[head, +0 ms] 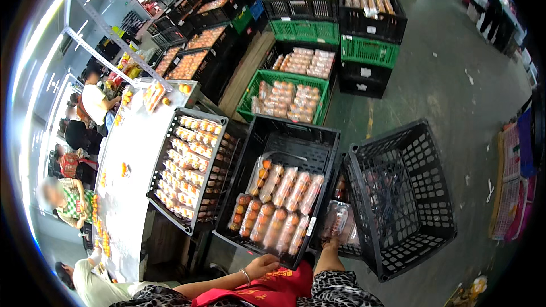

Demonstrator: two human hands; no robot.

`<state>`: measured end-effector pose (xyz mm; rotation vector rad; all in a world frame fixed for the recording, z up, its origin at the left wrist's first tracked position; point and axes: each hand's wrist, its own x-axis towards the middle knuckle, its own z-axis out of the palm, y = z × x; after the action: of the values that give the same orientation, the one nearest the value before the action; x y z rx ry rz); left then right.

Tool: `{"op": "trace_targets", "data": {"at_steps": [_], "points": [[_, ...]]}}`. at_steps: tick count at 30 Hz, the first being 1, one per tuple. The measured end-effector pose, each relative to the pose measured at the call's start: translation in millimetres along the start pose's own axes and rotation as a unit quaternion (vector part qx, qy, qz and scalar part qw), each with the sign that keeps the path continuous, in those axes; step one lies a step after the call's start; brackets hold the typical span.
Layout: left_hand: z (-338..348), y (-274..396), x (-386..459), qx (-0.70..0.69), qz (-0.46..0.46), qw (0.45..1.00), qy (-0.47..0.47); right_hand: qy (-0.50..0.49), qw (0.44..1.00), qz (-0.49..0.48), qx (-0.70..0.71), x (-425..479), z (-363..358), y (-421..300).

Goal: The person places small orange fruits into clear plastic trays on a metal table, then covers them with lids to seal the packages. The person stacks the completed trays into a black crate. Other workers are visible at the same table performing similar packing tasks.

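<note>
My left hand (263, 265), a bangle at its wrist, is at the near rim of a black plastic crate (294, 133); its fingers point right, and whether they grip the rim is unclear. Two rows of clear-wrapped packs of orange round fruit (268, 223) lie inside that crate. To the right, my right hand (332, 243) reaches down into a lower black crate (354, 250) and touches a clear plastic pack (339, 217). Its fingertips are too small and dark to show a grip. A tilted black crate (409, 196) with latticed walls leans over the lower crate's right side.
Left, another black crate (187, 229) of packed fruit adjoins a bright worktable (140, 153) with loose fruit. A green crate (281, 76) of packs and stacked crates (371, 51) stand ahead. Several people work beyond the table. Litter dots the floor (435, 89) at right.
</note>
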<state>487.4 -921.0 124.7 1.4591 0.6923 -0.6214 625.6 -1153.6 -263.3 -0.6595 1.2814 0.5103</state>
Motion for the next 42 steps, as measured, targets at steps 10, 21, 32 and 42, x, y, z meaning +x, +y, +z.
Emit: {"op": "trace_targets", "data": {"at_steps": [10,21,32,42], "points": [[-51,13,-48,0.084,0.129,0.988,-0.029,0.108,0.964,-0.191,-0.150,-144,24,-70],[-196,-122,-182,-0.079,0.205,0.968,0.123,0.332,0.717,-0.538,-0.293,-361,7,83],[-251,-161,-254,-0.211,0.190,0.945,0.160,-0.137,0.603,-0.733,-0.284,-441,157,242],[-340,-173,-272,-0.263,0.241,0.876,0.326,-0.373,0.505,-0.643,-0.438,-585,272,409]]}}
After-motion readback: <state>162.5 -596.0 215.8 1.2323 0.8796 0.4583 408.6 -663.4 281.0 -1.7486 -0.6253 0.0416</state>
